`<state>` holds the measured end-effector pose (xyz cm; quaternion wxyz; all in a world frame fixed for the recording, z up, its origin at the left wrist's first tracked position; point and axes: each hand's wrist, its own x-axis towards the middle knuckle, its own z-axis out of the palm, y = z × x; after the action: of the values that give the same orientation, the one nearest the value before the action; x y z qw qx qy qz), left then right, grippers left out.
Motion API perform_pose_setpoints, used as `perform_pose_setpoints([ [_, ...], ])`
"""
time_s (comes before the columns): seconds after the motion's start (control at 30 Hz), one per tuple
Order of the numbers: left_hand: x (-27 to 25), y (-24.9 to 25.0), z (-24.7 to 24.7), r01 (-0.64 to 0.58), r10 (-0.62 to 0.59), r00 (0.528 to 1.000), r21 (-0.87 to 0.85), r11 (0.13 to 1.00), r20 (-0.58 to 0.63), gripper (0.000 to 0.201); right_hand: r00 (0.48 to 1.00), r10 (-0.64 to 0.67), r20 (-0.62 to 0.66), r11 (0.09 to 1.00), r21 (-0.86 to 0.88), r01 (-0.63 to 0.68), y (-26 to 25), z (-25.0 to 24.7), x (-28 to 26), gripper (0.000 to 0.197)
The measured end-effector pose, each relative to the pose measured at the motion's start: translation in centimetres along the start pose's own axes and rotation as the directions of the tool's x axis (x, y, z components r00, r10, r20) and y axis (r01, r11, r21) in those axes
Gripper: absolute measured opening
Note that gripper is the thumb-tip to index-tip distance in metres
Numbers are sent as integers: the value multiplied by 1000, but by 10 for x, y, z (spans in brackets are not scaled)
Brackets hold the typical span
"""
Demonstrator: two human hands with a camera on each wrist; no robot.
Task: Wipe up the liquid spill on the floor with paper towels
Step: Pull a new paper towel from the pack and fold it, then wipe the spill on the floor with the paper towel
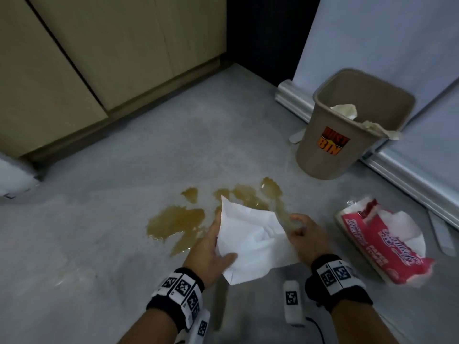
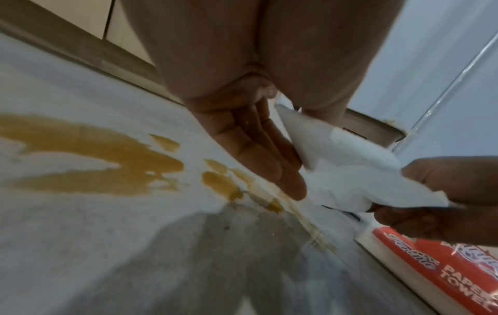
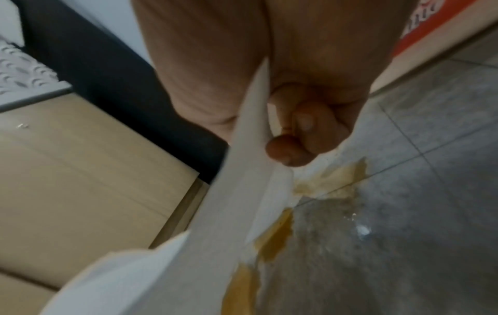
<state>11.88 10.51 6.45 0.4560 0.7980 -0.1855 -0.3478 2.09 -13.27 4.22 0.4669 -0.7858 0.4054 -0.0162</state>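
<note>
"BIN" is read in orange letters on a dark sticker on the beige waste bin (image 1: 330, 145); the word above it is too blurred to be made out. "PAPER TOWEL" is seen in white on the red paper towel pack (image 1: 382, 247), upside down from the head view; its script brand name cannot be read.

One dust bin (image 1: 347, 135), one paper towel pack (image 1: 387, 247), one white paper towel (image 1: 250, 242) held, two hands, several brown puddles (image 1: 176, 222).
</note>
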Motion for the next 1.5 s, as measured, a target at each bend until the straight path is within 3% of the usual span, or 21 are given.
perform_pose_setpoints([
  [0.1, -6, 1, -4, 18, -17, 1000, 46, 999, -14, 121, 981, -138, 133, 987, -67, 148, -5, 7, -1, 41],
  [0.17, -9, 4, -7, 29, -27, 999, 72, 997, -26, 126, 976, -111, 188, 986, -103, 132, -3, 9, -5, 48],
  [0.23, -10, 6, -10, 32, -31, 999, 134, 991, -10, 118, 977, -83, 196, 989, -106, 105, -5, 10, -7, 51],
  [0.33, -9, 0, -12, 45, -46, 999, 272, 961, -5, 73, 969, -67, 238, 987, -125, 99, -3, 9, -10, 37],
  [0.4, -9, -5, -13, 84, -69, 996, 272, 959, -62, 42, 947, -56, 315, 969, -211, 128, -3, 11, -15, 12],
  [0.43, -10, -6, -14, 93, -74, 993, 237, 967, -87, 29, 937, -47, 345, 958, -251, 140, -3, 12, -18, 12],
  [0.5, -13, -5, -15, 70, -54, 993, 154, 986, -106, 9, 926, -87, 367, 947, -258, 191, -2, 14, -25, 45],
  [0.57, -16, -5, -16, 44, -33, 993, 99, 994, -109, 11, 902, -184, 391, 925, -240, 293, 0, 19, -26, 76],
  [0.63, -18, -11, -16, -6, 13, 995, 78, 997, -99, 13, 851, -214, 480, 886, -271, 376, -1, 24, -28, 86],
  [0.7, -19, -16, -19, -57, 70, 994, 140, 989, -89, 10, 792, -216, 572, 871, -254, 421, -3, 32, -32, 57],
  [0.77, -21, -20, -22, -79, 97, 991, 184, 980, -87, 7, 785, -238, 572, 891, -192, 410, -5, 37, -36, 12],
  [0.83, -22, -23, -27, -42, 57, 994, 149, 988, -96, 11, 819, -241, 521, 930, -118, 349, -1, 39, -37, 23],
  [0.9, -22, -29, -33, 14, -2, 991, 88, 996, -135, 19, 879, -218, 425, 955, -94, 282, -5, 33, -35, 10],
  [0.97, -23, -37, -38, 44, -38, 983, 28, 999, -177, 22, 921, -212, 327, 958, -118, 262, -8, 27, -32, 19],
  [1.07, -26, -45, -36, 113, -126, 977, -81, 990, -173, 18, 947, -194, 256, 968, -107, 228, -6, 28, -27, 24],
  [1.17, -26, -53, -24, 163, -196, 960, -172, 972, -198, 15, 972, -146, 183, 979, -113, 169, -6, 41, -18, 16],
  [1.3, -12, -67, -16, 204, -221, 912, -84, 975, -346, 10, 992, -121, 23, 968, -219, 123, -17, 71, -6, 12],
  [1.4, 4, -71, -13, 274, -222, 882, 69, 959, -416, 16, 972, -176, -154, 929, -353, 112, -29, 95, 0, 33],
  [1.5, 12, -74, -8, 358, -241, 884, 246, 901, -401, 32, 967, -185, -175, 841, -537, 64, -41, 117, -11, 52],
])
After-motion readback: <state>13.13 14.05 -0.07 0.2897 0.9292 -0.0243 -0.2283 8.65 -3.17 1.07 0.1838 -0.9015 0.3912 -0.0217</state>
